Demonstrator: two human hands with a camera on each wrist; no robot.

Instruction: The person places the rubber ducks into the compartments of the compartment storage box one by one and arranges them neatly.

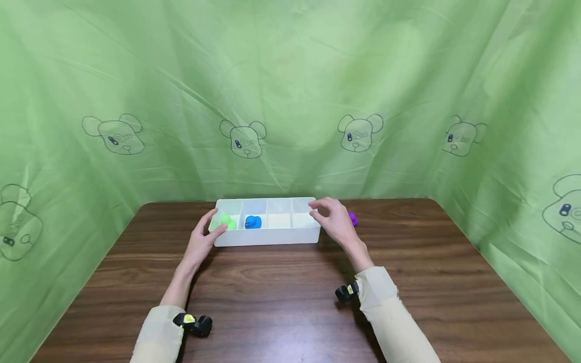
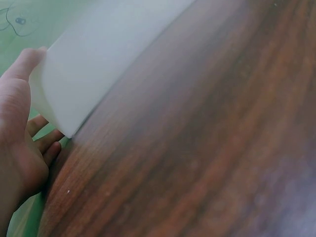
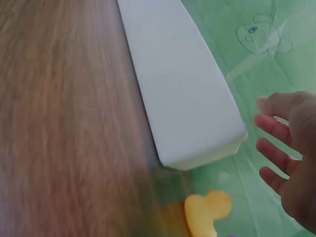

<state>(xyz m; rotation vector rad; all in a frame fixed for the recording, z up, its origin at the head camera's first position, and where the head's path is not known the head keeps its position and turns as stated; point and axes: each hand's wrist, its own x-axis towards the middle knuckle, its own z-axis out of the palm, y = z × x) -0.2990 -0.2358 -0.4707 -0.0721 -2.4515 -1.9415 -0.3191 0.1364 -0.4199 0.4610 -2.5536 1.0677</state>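
Note:
A white divided box point(image 1: 267, 237) stands on the table, with a green rubber duck point(image 1: 229, 222) in its leftmost compartment and a blue rubber duck point(image 1: 252, 222) in the one beside it. My left hand point(image 1: 200, 244) holds the box's left end, thumb at the front rim and fingers round the end wall. Above the box's right end is my right hand point(image 1: 335, 222), fingers loosely bent and holding nothing. A yellow rubber duck point(image 3: 207, 212) lies off the box's right end in the right wrist view. In the head view, a purple object point(image 1: 353, 219) shows partly behind my right hand.
The brown wooden table point(image 1: 281, 297) reaches back to a green curtain point(image 1: 290, 101) printed with bear outlines, which also hangs on both sides. Each sleeve cuff carries a small black camera point(image 1: 199, 325).

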